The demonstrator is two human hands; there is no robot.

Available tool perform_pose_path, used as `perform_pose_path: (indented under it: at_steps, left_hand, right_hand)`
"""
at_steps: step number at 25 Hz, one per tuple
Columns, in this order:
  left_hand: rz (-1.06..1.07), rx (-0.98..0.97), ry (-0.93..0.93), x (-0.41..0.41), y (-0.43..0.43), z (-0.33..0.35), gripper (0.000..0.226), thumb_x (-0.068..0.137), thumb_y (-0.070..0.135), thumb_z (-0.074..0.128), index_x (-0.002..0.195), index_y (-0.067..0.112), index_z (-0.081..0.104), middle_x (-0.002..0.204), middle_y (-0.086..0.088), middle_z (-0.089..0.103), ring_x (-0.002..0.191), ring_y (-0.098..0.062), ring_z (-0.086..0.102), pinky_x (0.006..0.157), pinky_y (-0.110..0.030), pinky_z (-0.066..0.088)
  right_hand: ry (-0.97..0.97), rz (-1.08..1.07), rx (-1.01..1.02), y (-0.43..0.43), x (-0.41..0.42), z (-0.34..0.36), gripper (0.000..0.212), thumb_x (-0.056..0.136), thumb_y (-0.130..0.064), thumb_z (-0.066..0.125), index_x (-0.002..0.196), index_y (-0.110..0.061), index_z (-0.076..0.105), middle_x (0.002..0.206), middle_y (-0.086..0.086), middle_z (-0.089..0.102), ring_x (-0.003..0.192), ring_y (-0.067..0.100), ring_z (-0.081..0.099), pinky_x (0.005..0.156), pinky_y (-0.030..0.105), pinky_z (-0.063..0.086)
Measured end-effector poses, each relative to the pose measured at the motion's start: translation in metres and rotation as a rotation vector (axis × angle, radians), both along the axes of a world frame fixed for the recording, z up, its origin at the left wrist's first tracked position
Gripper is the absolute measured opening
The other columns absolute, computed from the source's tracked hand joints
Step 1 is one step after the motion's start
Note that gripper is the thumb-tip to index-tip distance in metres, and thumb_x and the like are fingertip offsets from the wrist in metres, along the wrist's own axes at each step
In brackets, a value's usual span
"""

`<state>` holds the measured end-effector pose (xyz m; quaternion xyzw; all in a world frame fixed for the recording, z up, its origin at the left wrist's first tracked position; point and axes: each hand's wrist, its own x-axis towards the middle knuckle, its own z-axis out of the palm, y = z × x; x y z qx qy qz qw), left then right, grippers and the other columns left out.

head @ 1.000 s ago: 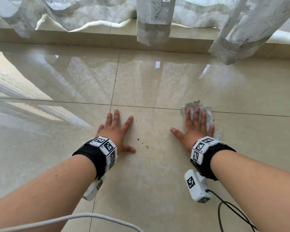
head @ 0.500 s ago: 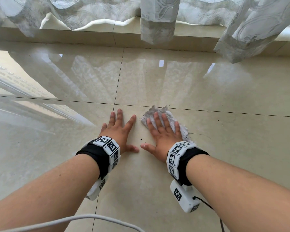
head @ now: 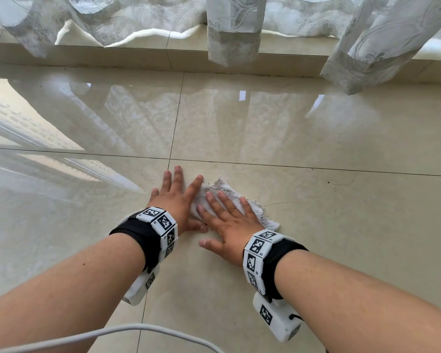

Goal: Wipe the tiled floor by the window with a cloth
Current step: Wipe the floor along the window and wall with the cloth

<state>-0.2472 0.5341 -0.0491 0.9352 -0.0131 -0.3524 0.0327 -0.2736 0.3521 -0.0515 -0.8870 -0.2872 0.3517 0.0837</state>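
1. Two hands lie flat on the tiled floor [head: 316,225]; the left hand [head: 178,205] rests bare, fingers spread, probably bracing body weight.
2. Right hand [head: 227,225], fingers straight, presses the white cloth [head: 225,187] down so its whole face rubs the tile.
3. Cloth lies just beside the left hand, well short of the floor's window edge.

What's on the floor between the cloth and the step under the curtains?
In the head view, only bare glossy tile, crossed by one grout line, lies between the cloth and the step.
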Motion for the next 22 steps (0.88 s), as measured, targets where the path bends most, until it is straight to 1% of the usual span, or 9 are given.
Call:
perform_pose_path:
  at_steps: [2,7,10,12,14,17,20,22]
  left_hand:
    - [-0.005,0.013,-0.002,-0.001,0.003,0.001,0.124,0.068,0.074,0.069,0.149,0.043,-0.020,0.155,-0.009,-0.037,0.146,-0.033,-0.024,0.118,-0.054,0.010]
    - [0.014,0.034,0.033,-0.003,0.006,0.004,0.126,0.066,0.076,0.068,0.149,0.043,-0.022,0.155,-0.008,-0.037,0.146,-0.031,-0.025,0.119,-0.053,0.009]
    - [0.024,0.038,0.035,-0.005,0.009,0.006,0.126,0.066,0.077,0.067,0.148,0.044,-0.023,0.155,-0.007,-0.037,0.146,-0.031,-0.025,0.119,-0.052,0.009]
    - [0.032,0.036,0.033,-0.010,0.011,0.006,0.126,0.065,0.078,0.066,0.148,0.045,-0.023,0.155,-0.006,-0.037,0.146,-0.030,-0.025,0.119,-0.052,0.008]
    - [0.037,0.029,0.019,-0.014,0.012,0.006,0.125,0.065,0.080,0.065,0.147,0.046,-0.023,0.155,-0.005,-0.038,0.146,-0.028,-0.026,0.119,-0.051,0.007]
    - [0.028,0.004,-0.031,-0.019,0.005,0.004,0.123,0.064,0.084,0.060,0.146,0.047,-0.023,0.155,-0.003,-0.037,0.146,-0.026,-0.026,0.119,-0.048,0.005]
    - [0.014,-0.003,-0.074,-0.034,-0.001,0.002,0.122,0.064,0.086,0.057,0.146,0.046,-0.025,0.155,-0.001,-0.038,0.146,-0.024,-0.026,0.120,-0.045,0.003]
    - [-0.002,0.005,-0.077,-0.049,-0.003,0.002,0.127,0.061,0.088,0.056,0.144,0.044,-0.030,0.153,0.000,-0.041,0.145,-0.022,-0.029,0.119,-0.044,0.000]
  right_hand:
    - [-0.018,-0.082,-0.026,-0.008,0.006,-0.002,0.076,0.092,-0.068,0.026,0.147,-0.044,-0.020,0.147,-0.016,-0.042,0.129,0.006,-0.046,0.105,0.040,-0.032]
    - [-0.003,-0.323,-0.149,-0.051,0.026,-0.002,0.078,0.092,-0.070,0.024,0.138,-0.044,-0.033,0.137,-0.017,-0.052,0.130,0.007,-0.045,0.104,0.039,-0.029]
    - [0.005,-0.460,-0.199,-0.075,0.033,0.001,0.081,0.090,-0.073,0.023,0.140,-0.043,-0.034,0.137,-0.016,-0.052,0.130,0.006,-0.043,0.110,0.040,-0.022]
    - [0.015,-0.526,-0.223,-0.087,0.033,0.005,0.082,0.090,-0.074,0.023,0.142,-0.042,-0.032,0.136,-0.017,-0.051,0.135,0.007,-0.040,0.115,0.043,-0.015]
    - [0.025,-0.550,-0.232,-0.095,0.032,0.009,0.083,0.089,-0.074,0.024,0.142,-0.042,-0.031,0.136,-0.017,-0.050,0.138,0.009,-0.036,0.116,0.044,-0.011]
    - [0.026,-0.566,-0.245,-0.102,0.028,0.014,0.086,0.087,-0.077,0.024,0.141,-0.041,-0.032,0.135,-0.016,-0.050,0.139,0.011,-0.036,0.116,0.046,-0.011]
    - [0.030,-0.587,-0.258,-0.102,0.023,0.015,0.092,0.085,-0.079,0.026,0.143,-0.038,-0.031,0.144,-0.012,-0.047,0.140,0.013,-0.036,0.116,0.048,-0.010]
    - [0.028,-0.593,-0.254,-0.101,0.019,0.014,0.094,0.083,-0.080,0.027,0.145,-0.038,-0.030,0.148,-0.010,-0.044,0.140,0.014,-0.036,0.116,0.049,-0.009]
